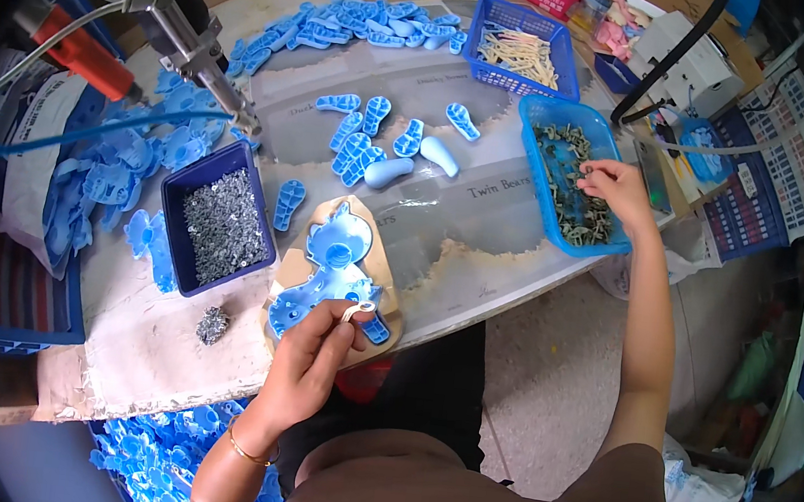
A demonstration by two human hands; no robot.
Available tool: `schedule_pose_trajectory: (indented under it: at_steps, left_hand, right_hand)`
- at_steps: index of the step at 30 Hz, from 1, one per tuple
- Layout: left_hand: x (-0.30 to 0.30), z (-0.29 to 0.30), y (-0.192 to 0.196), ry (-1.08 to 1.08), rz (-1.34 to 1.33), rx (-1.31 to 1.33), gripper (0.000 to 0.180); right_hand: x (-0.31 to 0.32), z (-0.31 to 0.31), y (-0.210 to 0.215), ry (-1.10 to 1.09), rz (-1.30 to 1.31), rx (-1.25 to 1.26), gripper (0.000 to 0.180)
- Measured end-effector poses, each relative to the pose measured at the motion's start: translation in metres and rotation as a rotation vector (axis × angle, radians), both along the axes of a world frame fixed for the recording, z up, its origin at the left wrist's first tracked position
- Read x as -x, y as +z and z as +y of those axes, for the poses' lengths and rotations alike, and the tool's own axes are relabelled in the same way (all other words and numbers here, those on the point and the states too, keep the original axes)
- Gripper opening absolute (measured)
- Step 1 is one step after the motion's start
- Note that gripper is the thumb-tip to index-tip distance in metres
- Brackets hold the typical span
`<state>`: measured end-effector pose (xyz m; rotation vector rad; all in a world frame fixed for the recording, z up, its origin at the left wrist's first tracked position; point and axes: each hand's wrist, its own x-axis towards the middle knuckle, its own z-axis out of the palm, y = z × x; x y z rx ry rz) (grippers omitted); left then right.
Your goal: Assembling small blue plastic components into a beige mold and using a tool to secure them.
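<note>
My left hand (313,355) pinches a small cream-coloured plastic piece with a ring-shaped end (363,308). It is just above the near edge of a wooden block (387,279). Resting in this block is a blue hollow figure shell (338,241), its open side up, with a blue limb piece at its lower right. Over a light blue basket (547,211) of small grey-green parts (583,230), my right hand (617,189) has its fingertips pinched together. What they hold, if anything, is too small to make out.
A dark blue bin of small metal screws (222,221) stands left of the block, with a screw clump (212,326) nearby. An automatic screwdriver (188,38) hangs at upper left. Blue limb pieces (349,22) and a basket of cream sticks (519,54) lie farther back.
</note>
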<state>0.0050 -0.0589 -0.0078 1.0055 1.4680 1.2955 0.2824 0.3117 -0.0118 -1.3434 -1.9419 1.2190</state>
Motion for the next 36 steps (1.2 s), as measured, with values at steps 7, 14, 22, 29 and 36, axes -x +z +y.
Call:
schedule_pose_trajectory:
  at_steps: [7,14,22,29,36]
  left_hand:
    - [0.002,0.009,0.009,0.021,0.169,0.053,0.016]
    - [0.0,0.014,0.01,0.039,0.026,0.011,0.014]
    - [0.0,0.009,-0.008,0.157,0.251,-0.051,0.019]
    - [0.007,0.003,-0.003,0.119,0.331,0.018,0.02]
    - [0.021,-0.002,-0.005,0.138,0.523,-0.095,0.019]
  right_hand:
    - [0.084,-0.105,0.034,0.543,0.078,-0.168,0.018]
    - [0.149,-0.175,0.033,0.762,0.257,0.426,0.018]
    - [0.158,-0.198,0.034,0.75,0.182,0.344,0.016]
    - [0.159,-0.192,0.035,0.773,0.165,0.539,0.013]
    - [0.167,-0.207,0.026,0.906,0.262,0.19,0.02]
